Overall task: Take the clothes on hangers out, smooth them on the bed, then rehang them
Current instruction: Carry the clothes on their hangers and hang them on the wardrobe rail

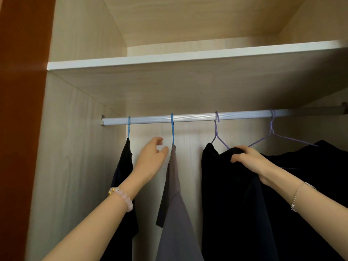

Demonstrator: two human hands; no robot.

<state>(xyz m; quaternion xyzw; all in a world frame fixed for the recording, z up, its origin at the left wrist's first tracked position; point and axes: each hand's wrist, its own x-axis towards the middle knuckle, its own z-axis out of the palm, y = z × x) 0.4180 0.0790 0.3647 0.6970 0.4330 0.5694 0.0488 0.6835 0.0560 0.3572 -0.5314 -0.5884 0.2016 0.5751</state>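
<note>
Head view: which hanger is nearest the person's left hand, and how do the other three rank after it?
1. Blue hanger with grey garment, just right of the left hand.
2. Leftmost blue hanger, to its left.
3. Nearer purple hanger, farther right.
4. Far-right purple hanger.

No legible text, seemingly.

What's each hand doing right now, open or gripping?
Left hand: open, holding nothing, beside the grey garment on the blue hanger.
Right hand: closed, fingers curled over the top of a black garment.
</note>
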